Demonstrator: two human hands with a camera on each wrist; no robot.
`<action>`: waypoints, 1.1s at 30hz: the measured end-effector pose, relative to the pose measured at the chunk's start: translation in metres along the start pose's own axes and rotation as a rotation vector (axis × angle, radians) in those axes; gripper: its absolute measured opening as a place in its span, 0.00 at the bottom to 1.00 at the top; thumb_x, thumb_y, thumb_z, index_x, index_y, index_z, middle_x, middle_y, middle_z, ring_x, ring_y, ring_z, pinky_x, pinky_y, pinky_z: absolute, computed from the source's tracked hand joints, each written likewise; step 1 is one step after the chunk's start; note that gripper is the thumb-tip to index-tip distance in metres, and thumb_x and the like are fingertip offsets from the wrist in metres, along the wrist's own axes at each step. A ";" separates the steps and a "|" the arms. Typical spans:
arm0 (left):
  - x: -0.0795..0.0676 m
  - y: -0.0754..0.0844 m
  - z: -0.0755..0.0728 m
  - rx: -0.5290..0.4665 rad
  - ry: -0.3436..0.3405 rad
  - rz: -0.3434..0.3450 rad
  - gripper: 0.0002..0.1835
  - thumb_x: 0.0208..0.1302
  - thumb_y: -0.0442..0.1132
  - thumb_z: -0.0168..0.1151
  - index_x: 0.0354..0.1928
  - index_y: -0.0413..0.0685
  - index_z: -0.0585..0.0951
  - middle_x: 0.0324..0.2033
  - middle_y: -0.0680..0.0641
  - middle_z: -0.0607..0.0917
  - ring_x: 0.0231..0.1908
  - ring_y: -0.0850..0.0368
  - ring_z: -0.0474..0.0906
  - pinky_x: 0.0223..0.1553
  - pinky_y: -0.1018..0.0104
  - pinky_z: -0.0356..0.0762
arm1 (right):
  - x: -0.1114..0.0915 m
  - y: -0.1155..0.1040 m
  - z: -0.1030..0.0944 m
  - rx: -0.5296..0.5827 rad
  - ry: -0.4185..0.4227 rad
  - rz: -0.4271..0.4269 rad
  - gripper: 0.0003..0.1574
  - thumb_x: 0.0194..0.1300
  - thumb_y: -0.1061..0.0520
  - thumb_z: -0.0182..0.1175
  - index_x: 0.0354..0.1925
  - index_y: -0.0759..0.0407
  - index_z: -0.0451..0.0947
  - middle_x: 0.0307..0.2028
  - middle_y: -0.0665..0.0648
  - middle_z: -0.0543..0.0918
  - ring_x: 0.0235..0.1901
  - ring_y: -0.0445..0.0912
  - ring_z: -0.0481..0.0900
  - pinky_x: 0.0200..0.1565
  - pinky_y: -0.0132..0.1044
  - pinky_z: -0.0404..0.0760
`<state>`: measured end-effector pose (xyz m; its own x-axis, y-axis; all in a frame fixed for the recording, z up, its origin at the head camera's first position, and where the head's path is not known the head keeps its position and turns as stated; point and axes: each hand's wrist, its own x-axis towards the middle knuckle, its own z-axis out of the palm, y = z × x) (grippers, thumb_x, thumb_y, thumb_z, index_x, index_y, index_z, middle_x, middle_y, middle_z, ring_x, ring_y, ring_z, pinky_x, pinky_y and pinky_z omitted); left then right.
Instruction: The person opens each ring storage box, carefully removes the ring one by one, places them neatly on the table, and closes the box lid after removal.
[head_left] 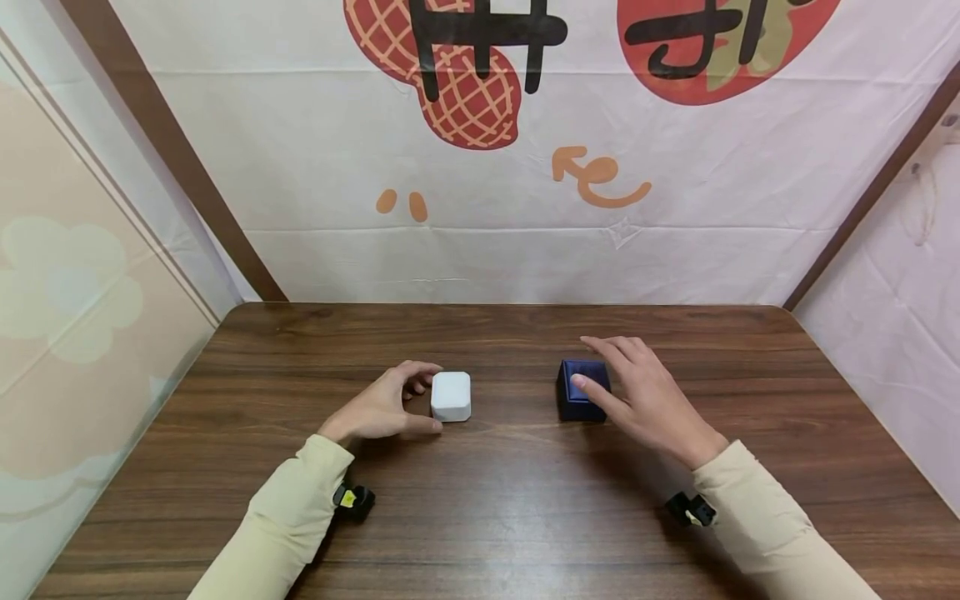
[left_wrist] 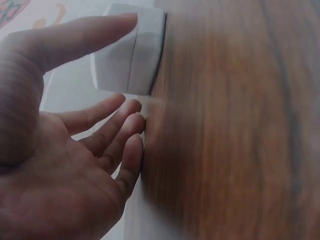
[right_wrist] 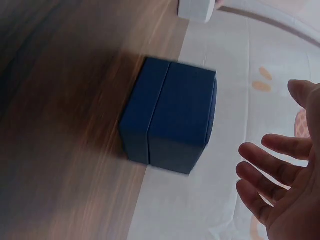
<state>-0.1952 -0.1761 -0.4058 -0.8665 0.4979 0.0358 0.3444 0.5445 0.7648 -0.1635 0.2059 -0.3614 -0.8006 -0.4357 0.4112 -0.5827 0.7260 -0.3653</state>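
A small white jewelry box (head_left: 451, 396), with rounded corners and a lid seam visible in the left wrist view, sits on the wooden table. At its left side is my left hand (head_left: 384, 406), thumb near the front and fingers behind, not gripping it. To the right stands a dark blue jewelry box (right_wrist: 170, 115), also seamed around its side and closed. Over its right part hovers my right hand (head_left: 643, 400), fingers spread and thumb crossing above the lid in the head view. The right wrist view shows a gap between that hand and the blue box.
The brown wood-grain table (head_left: 480, 517) ends at a back edge against a white printed cloth (head_left: 315, 167). Cloth panels also hang at both sides. Each wrist wears a small black device, such as the left one (head_left: 354, 502).
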 end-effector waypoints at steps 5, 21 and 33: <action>0.003 0.002 0.004 0.022 0.007 -0.004 0.42 0.47 0.42 0.82 0.63 0.32 0.74 0.50 0.43 0.78 0.49 0.47 0.74 0.53 0.52 0.73 | 0.005 -0.013 0.010 -0.005 -0.021 -0.057 0.36 0.73 0.40 0.60 0.70 0.56 0.70 0.57 0.57 0.78 0.56 0.51 0.73 0.59 0.54 0.70; 0.004 0.001 0.009 0.003 0.049 -0.073 0.34 0.46 0.35 0.81 0.57 0.33 0.79 0.47 0.45 0.79 0.47 0.49 0.73 0.52 0.53 0.72 | 0.036 -0.058 0.055 0.056 -0.211 -0.140 0.38 0.69 0.41 0.65 0.68 0.60 0.72 0.57 0.57 0.78 0.56 0.50 0.78 0.55 0.47 0.78; 0.004 0.001 0.011 0.004 0.050 -0.060 0.34 0.46 0.36 0.81 0.57 0.34 0.80 0.46 0.45 0.79 0.47 0.49 0.73 0.51 0.54 0.72 | 0.065 -0.068 0.090 0.183 -0.323 -0.052 0.45 0.60 0.44 0.74 0.67 0.66 0.72 0.57 0.63 0.80 0.55 0.54 0.80 0.56 0.50 0.78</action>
<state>-0.1948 -0.1664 -0.4122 -0.9025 0.4301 0.0222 0.2928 0.5750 0.7640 -0.1888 0.0804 -0.3851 -0.7547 -0.6364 0.1594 -0.6160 0.6037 -0.5060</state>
